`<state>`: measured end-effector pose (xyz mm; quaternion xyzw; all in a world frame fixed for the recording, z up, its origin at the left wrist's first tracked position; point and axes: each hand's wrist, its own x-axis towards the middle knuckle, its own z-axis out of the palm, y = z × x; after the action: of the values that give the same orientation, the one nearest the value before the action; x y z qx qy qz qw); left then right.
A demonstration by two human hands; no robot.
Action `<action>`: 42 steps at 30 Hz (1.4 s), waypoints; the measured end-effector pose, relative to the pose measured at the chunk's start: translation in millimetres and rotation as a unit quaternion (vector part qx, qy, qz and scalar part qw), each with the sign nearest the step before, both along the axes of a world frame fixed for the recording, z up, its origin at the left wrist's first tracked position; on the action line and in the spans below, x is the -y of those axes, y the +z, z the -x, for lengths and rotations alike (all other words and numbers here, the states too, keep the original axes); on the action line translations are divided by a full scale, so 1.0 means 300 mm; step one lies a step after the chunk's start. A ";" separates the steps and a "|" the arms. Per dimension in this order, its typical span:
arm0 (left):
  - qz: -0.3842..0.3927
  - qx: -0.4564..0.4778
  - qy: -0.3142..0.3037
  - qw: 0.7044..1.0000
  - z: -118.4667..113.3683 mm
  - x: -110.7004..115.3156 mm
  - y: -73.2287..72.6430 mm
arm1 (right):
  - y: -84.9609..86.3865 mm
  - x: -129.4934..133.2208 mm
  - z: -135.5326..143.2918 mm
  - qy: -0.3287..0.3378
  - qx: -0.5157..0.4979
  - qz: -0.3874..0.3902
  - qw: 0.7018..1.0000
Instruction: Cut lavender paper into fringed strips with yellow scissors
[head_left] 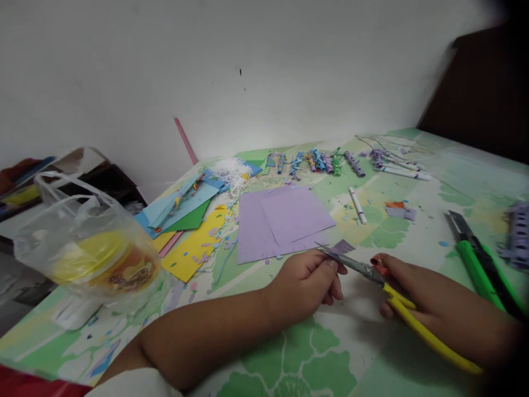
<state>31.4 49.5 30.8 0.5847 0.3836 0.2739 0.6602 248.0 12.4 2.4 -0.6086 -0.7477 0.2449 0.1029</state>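
My left hand (308, 284) is closed, pinching a small purple paper piece (341, 247) whose far edge is cut into a fringe. In my right hand (417, 286) is a pair of scissors (430, 333) with yellow handles. Their metal blades lie across the purple piece, right at my left fingertips. A small red-orange bit (381, 263) shows by my right thumb; I cannot tell what it is. Just beyond my left hand, purple paper sheets (295, 212) lie overlapped on the table.
A green utility knife (479, 270) lies at right. Rolled fringed papers (318, 159), markers (357, 205) and white string (231, 173) are at the back. Coloured sheets (194, 242) and a plastic bag (99, 242) with a yellow-lidded tub stand left. Paper scraps litter the patterned tablecloth (289, 364).
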 end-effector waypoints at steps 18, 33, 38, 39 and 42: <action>0.023 -0.031 -0.010 0.999 0.001 0.003 0.023 | 0.008 0.002 0.000 -0.005 0.019 -0.016 1.000; 0.084 -0.041 -0.022 0.995 0.002 -0.003 0.048 | 0.019 0.002 0.011 0.013 -0.012 -0.007 1.000; 0.077 -0.028 -0.018 0.996 0.004 0.000 0.041 | 0.027 0.005 0.019 0.014 -0.001 0.026 1.000; 0.075 -0.024 -0.017 0.997 0.005 0.001 0.040 | 0.028 0.005 0.021 0.013 -0.002 0.029 0.999; 0.079 -0.019 -0.013 0.997 0.004 0.004 0.042 | 0.031 0.001 0.026 0.006 -0.002 0.026 1.000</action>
<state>30.4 48.2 43.3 0.5411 0.4086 0.2232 0.7004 240.3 12.0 11.6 -0.6058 -0.7446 0.2665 0.0870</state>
